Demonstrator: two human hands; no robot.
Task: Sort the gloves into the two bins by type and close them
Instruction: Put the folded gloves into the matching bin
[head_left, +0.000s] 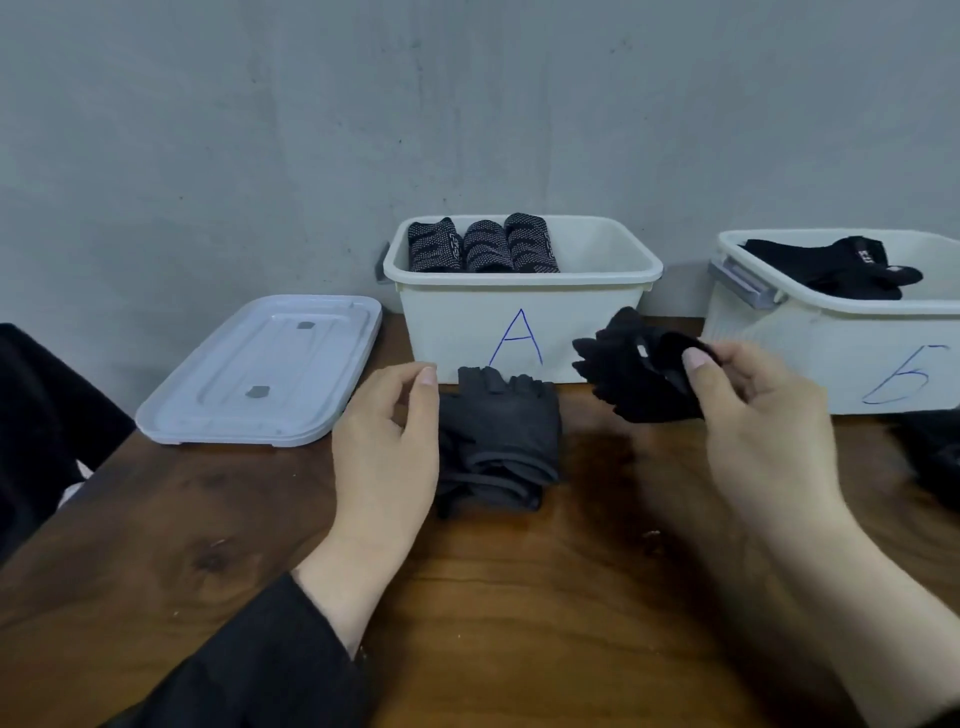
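Observation:
Two white bins stand at the back of the wooden table. Bin A (524, 275) holds three rolled patterned gloves (483, 244). Bin B (852, 358) on the right holds black full-finger gloves (831, 267). My right hand (753, 410) pinches a black glove (634, 374) by its cuff, lifted above the table between the two bins. A small pile of dark grey fingerless gloves (498, 441) lies in front of bin A. My left hand (387, 441) sits beside that pile on its left, fingers loosely curled, holding nothing.
White bin lids (265, 374) lie stacked flat on the table left of bin A. More dark fabric (935, 452) lies at the right edge below bin B. A dark shape (36, 415) sits at the far left. A grey wall stands behind the bins.

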